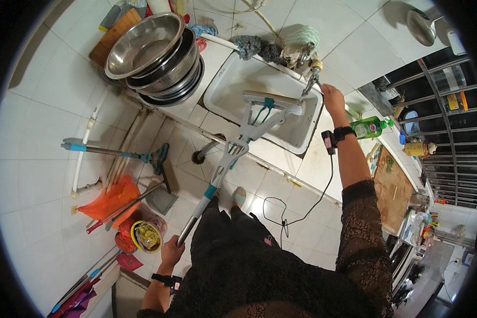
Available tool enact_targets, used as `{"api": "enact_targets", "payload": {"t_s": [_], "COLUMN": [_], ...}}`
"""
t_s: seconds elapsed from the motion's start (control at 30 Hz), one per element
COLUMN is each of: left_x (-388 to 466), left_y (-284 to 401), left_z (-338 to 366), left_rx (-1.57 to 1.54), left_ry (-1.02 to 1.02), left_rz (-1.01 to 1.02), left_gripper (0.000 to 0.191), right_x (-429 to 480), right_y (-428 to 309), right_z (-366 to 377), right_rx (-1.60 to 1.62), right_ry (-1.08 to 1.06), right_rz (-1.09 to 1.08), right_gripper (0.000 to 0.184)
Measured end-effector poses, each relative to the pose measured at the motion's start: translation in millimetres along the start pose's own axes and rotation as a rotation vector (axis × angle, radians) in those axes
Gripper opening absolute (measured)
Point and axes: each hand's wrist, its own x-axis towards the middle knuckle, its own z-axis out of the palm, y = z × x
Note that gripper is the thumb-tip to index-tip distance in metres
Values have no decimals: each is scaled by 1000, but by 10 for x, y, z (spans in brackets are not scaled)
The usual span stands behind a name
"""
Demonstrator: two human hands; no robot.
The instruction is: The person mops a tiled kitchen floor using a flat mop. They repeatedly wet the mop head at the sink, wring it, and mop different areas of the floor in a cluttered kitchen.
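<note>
My left hand is closed around the metal pole of a sponge mop, low on the left beside my leg. The mop slants up to the white sink, where its long head rests over the basin. At the sink's back right corner, my right hand grips the handle of a metal faucet. Some of the handle is hidden by the fingers. Whether water is running cannot be made out clearly.
Stacked metal basins stand left of the sink. A green dish-soap bottle and a cutting board lie to the right. A second mop, a dustpan and a waste bin line the left wall. A black cable hangs from my right wrist.
</note>
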Motion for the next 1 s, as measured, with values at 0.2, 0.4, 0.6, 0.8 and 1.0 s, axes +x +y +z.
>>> {"api": "enact_targets", "payload": {"t_s": [0.2,0.4,0.6,0.8,1.0], "left_x": [64,160,220,286,322], "left_y": [-5,-43,-123,-160,-219], "left_z": [-23,-60,-33,27,64], "left_rx": [-48,-19,-15,23,34], "left_ry": [-77,-104,-148,-180,-195], "left_rz": [-6,32,53,82,85], "left_gripper": [21,20,20,22,25], "right_x": [-1432,-2825,-2822,-2882,-2947], "right_y": [112,-804,-1524,-1516,-1467], "right_z": [777,1275,1447,1629,1646], "right_rx": [182,1005,1489,1654,1649], "right_ry": [-135,-898,-842,-660,-638], "right_rz": [59,775,979,1140,1155], "right_gripper": [38,72,54,28,30]}}
